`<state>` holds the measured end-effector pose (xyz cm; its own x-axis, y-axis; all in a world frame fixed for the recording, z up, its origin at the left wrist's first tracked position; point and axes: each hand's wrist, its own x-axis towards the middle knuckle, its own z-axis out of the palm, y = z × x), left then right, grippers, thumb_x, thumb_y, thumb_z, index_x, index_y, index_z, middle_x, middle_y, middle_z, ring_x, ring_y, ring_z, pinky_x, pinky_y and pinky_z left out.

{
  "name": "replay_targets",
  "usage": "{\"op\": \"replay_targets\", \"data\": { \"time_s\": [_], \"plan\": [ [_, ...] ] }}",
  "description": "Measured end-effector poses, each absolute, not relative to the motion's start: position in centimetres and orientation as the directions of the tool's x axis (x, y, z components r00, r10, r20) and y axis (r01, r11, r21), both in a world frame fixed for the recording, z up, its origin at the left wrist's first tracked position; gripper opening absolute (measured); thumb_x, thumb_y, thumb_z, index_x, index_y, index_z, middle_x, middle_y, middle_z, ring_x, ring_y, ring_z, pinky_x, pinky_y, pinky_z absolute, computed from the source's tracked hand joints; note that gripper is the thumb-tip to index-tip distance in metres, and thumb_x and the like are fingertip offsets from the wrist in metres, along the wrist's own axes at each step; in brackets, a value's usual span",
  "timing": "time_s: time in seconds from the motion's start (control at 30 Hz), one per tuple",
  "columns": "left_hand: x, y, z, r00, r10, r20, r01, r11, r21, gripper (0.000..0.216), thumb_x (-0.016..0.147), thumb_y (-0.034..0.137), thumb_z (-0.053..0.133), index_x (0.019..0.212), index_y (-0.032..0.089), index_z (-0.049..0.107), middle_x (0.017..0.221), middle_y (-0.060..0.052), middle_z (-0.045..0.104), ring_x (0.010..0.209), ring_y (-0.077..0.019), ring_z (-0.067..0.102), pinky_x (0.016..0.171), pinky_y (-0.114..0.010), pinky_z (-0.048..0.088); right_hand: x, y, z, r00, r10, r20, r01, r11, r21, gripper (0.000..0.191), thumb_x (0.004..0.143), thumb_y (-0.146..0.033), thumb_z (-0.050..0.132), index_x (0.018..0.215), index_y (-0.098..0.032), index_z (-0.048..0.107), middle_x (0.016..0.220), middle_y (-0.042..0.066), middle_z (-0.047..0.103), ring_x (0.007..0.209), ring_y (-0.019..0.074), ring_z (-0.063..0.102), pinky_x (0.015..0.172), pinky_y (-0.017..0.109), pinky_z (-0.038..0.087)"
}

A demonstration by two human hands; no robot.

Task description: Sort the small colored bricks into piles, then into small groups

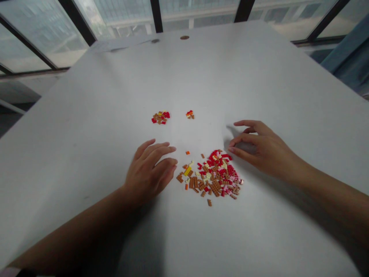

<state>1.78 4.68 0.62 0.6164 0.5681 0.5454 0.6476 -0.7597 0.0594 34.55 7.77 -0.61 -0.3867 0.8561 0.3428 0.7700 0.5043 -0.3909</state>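
Observation:
A loose pile of small building bricks in brown, red, pink, cream and yellow lies between my two hands. My left hand hovers at the pile's left edge, thumb and index fingertips together and the other fingers stretched out. Across the pile, at its upper right, my right hand has thumb and index finger pinched, the other fingers loosely bent. Whatever either pinch holds is too small or hidden to make out. A single orange brick lies just above the pile.
Farther up the white table lie a small cluster of red, brown and yellow bricks and a smaller orange and brown cluster. Two flat round objects, one brown and one grey, are near the far edge, by the windows.

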Motion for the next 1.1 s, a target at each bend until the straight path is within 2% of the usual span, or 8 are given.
{"op": "replay_targets", "data": {
  "time_s": [0.23, 0.4, 0.53, 0.77, 1.0, 1.1],
  "plan": [
    [1.7, 4.7, 0.7, 0.624, 0.567, 0.538, 0.641, -0.765, 0.064, 0.009, 0.09, 0.015, 0.065, 0.098, 0.02, 0.063, 0.114, -0.007, 0.072, 0.113, -0.024, 0.067, 0.107, -0.049, 0.045, 33.9, 7.3, -0.2, -0.424, 0.813, 0.399, 0.729, 0.568, -0.381, 0.023, 0.094, -0.04, 0.057, 0.094, -0.028, 0.076, 0.132, 0.012, 0.056, 0.097, 0.0243, 0.065, 0.088, 0.049, 0.059],
    [1.8, 4.6, 0.7, 0.622, 0.563, 0.544, 0.641, -0.765, 0.059, 0.01, 0.09, 0.015, 0.065, 0.098, 0.02, 0.062, 0.113, -0.007, 0.072, 0.114, -0.0237, 0.066, 0.108, -0.048, 0.044, 33.1, 7.2, -0.1, -0.483, 0.757, 0.44, 0.682, 0.64, -0.354, 0.016, 0.093, -0.031, 0.061, 0.092, -0.031, 0.077, 0.133, 0.01, 0.055, 0.095, 0.0223, 0.064, 0.083, 0.043, 0.06],
    [1.8, 4.7, 0.6, 0.625, 0.562, 0.542, 0.637, -0.768, 0.061, 0.01, 0.09, 0.015, 0.065, 0.097, 0.02, 0.063, 0.114, -0.007, 0.072, 0.114, -0.0238, 0.066, 0.108, -0.048, 0.044, 33.2, 7.5, -0.3, -0.489, 0.748, 0.449, 0.681, 0.648, -0.34, 0.015, 0.092, -0.032, 0.063, 0.093, -0.031, 0.078, 0.132, 0.011, 0.056, 0.092, 0.0231, 0.064, 0.083, 0.045, 0.06],
    [1.8, 4.7, 0.6, 0.626, 0.558, 0.545, 0.636, -0.77, 0.057, 0.01, 0.09, 0.014, 0.066, 0.097, 0.02, 0.062, 0.113, -0.007, 0.072, 0.113, -0.0233, 0.067, 0.108, -0.047, 0.044, 33.3, 7.6, -0.5, -0.415, 0.798, 0.436, 0.74, 0.575, -0.349, 0.017, 0.092, -0.034, 0.062, 0.091, -0.03, 0.079, 0.13, 0.011, 0.059, 0.091, 0.0235, 0.066, 0.084, 0.047, 0.06],
    [1.9, 4.7, 0.4, 0.629, 0.538, 0.561, 0.617, -0.785, 0.061, 0.01, 0.09, 0.013, 0.065, 0.097, 0.019, 0.061, 0.111, -0.007, 0.073, 0.113, -0.0237, 0.067, 0.107, -0.047, 0.046, 33.4, 8.6, -0.5, -0.338, 0.891, 0.305, 0.77, 0.447, -0.455, 0.017, 0.086, -0.038, 0.066, 0.087, -0.027, 0.078, 0.122, 0.013, 0.064, 0.1, 0.0288, 0.068, 0.092, 0.05, 0.057],
    [1.9, 4.7, 0.4, 0.634, 0.536, 0.558, 0.607, -0.791, 0.07, 0.011, 0.09, 0.013, 0.064, 0.099, 0.019, 0.061, 0.107, -0.005, 0.074, 0.113, -0.0228, 0.068, 0.109, -0.046, 0.045, 33.5, 10.0, -0.3, -0.334, 0.902, 0.274, 0.772, 0.429, -0.469, 0.016, 0.084, -0.039, 0.067, 0.085, -0.028, 0.078, 0.116, 0.012, 0.067, 0.102, 0.0287, 0.067, 0.09, 0.049, 0.057]
  ]
}}
